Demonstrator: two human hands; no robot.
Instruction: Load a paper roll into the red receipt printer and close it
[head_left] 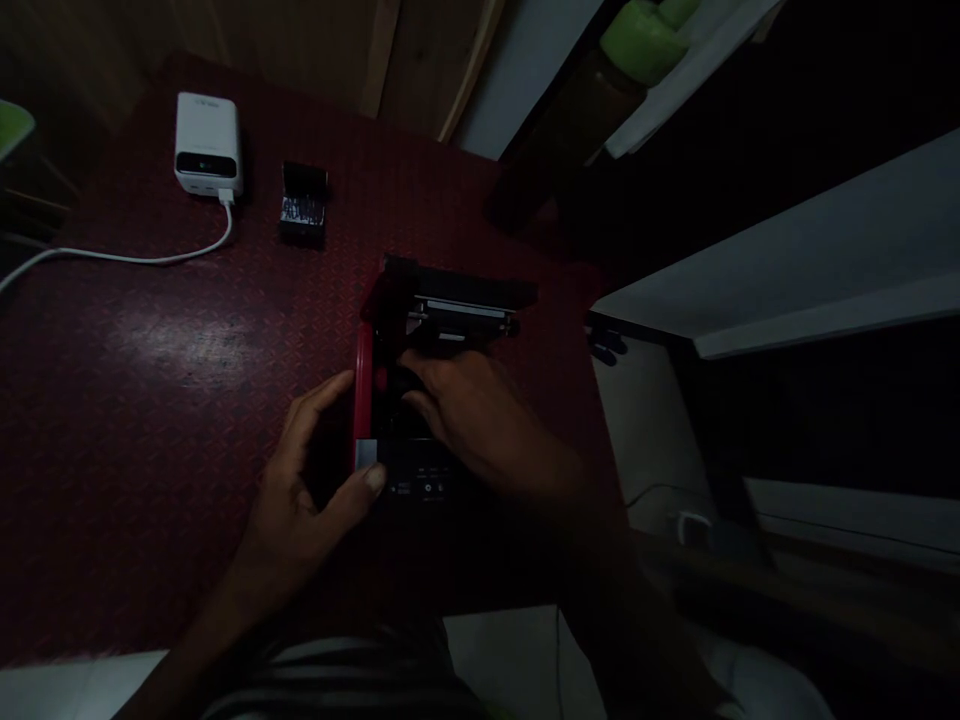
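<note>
A small red and black device [364,400] with its lid [472,290] raised stands on the dark red table. It resembles a printer, with a metal bar and small parts inside the lid and white icons on its front panel [420,485]. My left hand [300,480] grips its left side, thumb on the front corner and fingers along the red wall. My right hand [480,410] reaches into the opened compartment, its thumb and fingers curled together around a dark part. Shadow hides most of what those fingers hold.
A white power bank [208,145] with a lit display and a white cable [142,260] sits at the far left of the table [187,430]. Beside it lies a small black piece [304,205] with a shiny middle. A green-lidded bottle [637,50] stands back right.
</note>
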